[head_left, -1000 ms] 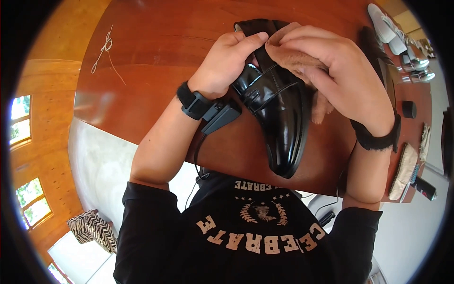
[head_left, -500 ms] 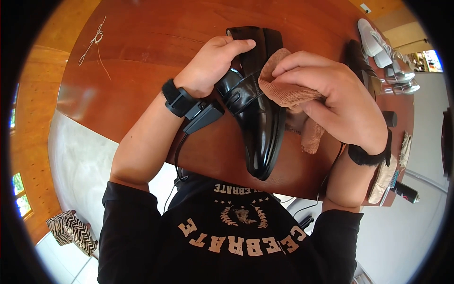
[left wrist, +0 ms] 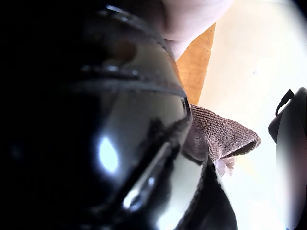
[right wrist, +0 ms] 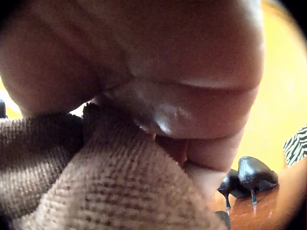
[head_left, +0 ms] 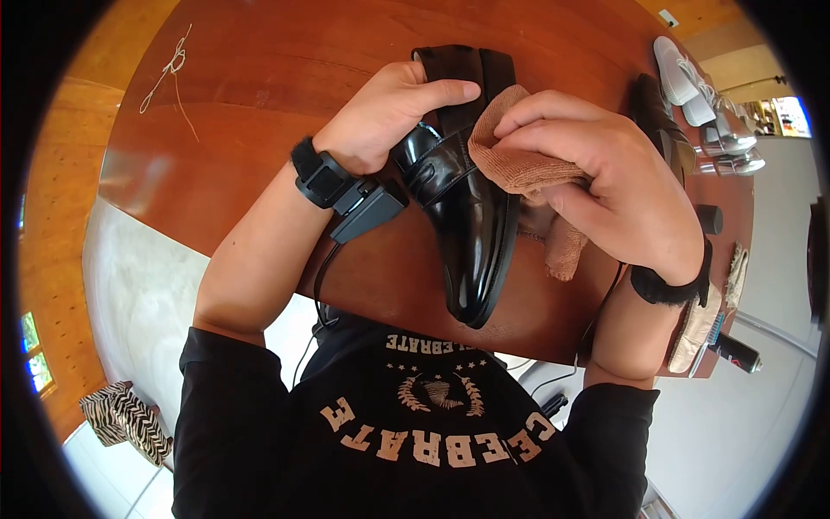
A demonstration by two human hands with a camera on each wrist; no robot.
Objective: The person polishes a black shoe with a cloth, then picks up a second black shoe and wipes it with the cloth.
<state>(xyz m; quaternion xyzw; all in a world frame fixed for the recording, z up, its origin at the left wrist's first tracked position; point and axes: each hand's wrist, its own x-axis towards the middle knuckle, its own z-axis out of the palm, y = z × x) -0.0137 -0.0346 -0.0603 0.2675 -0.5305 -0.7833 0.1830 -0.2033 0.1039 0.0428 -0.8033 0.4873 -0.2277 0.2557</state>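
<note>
A glossy black loafer [head_left: 467,242] is held with its toe pointing toward the person's body. My left hand [head_left: 380,112] grips it at the back part, the thumb laid over the edge of the opening and the other fingers hidden by the shoe. Pinched in my right hand [head_left: 622,173] is a ribbed brown cloth [head_left: 519,164], bunched up, its upper fold overlapping the loafer's side near the strap. The left wrist view shows the shiny leather [left wrist: 139,110] close up, with the cloth [left wrist: 225,134] beyond it.
White sneakers [head_left: 679,73], silver heels [head_left: 731,147] and a dark shoe [head_left: 657,112] stand at the right edge of the wooden table [head_left: 277,86]. Nearer lie a brush [head_left: 696,333] and a spray can [head_left: 737,353]. Thin string [head_left: 177,65] lies far left.
The cloth in my right hand has slid from the loafer's opening down along its side toward the toe. My left hand keeps its grip; the head view has shifted slightly.
</note>
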